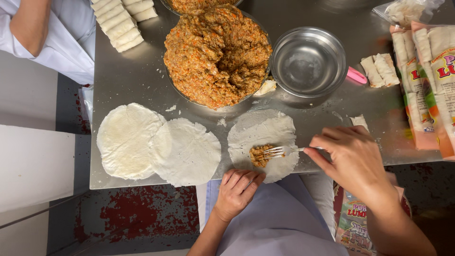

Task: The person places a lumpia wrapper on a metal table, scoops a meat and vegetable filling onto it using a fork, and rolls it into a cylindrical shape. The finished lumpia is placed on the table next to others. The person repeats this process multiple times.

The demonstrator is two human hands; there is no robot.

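left hand (237,189) is curled up at the near edge of the steel counter (142,76), fingers (246,178) bent and resting on the bottom rim of a round wrapper (265,130), not really gripping anything. right hand (353,156) has its fingers pinched closed around a fork (284,150), tines pressing into a small lump of filling (259,155) sitting on the lower part of that wrapper. to the left of it two more wrappers (156,144) lie flat, overlapping a bit. further back there's a big bowl of orange-brown filling mix (215,52), and just right of it an empty metal bowl (308,61). finished rolls (121,21) are lined up at the far left corner near another person's sleeve (52,45), and packets of rolls (426,80) sit on the right.
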